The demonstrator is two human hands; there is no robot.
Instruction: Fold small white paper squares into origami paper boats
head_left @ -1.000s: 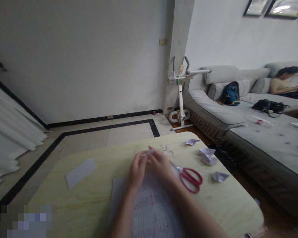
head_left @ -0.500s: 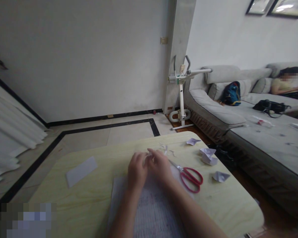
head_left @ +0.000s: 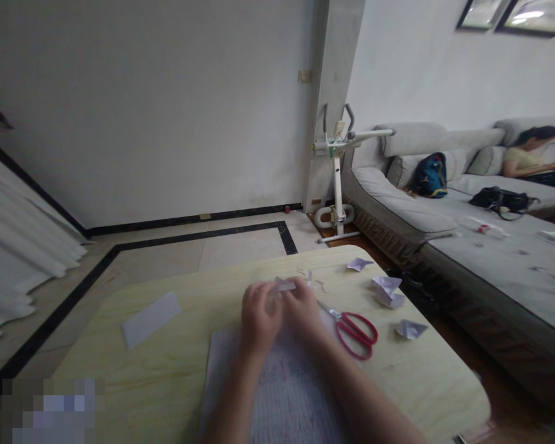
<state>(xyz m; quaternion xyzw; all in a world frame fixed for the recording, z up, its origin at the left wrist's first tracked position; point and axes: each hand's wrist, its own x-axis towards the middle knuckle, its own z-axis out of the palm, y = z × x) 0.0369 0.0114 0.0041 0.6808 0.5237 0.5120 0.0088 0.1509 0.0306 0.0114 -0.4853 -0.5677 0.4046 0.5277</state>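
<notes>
A small folded piece of white paper (head_left: 284,285) is held between my two hands near the far side of the table. My left hand (head_left: 260,313) is closed on its left end, and my right hand (head_left: 301,306) grips its right end. Under my forearms lies a sheet covered in writing (head_left: 287,394). Red-handled scissors (head_left: 355,333) rest just right of my right hand, their blades partly hidden by it. Thin paper scraps (head_left: 310,277) lie beyond my fingers.
Folded paper pieces (head_left: 388,291) sit along the right side of the wooden table (head_left: 166,382). At the left lies a white paper rectangle (head_left: 152,320). Beyond stand an exercise machine (head_left: 337,179) and a grey sofa (head_left: 407,213), with a person (head_left: 531,154) seated on it.
The folded paper between my fingers has come up into clearer view. My right fingertips have shifted slightly right, away from the left ones. Scissors and other papers stay put.
</notes>
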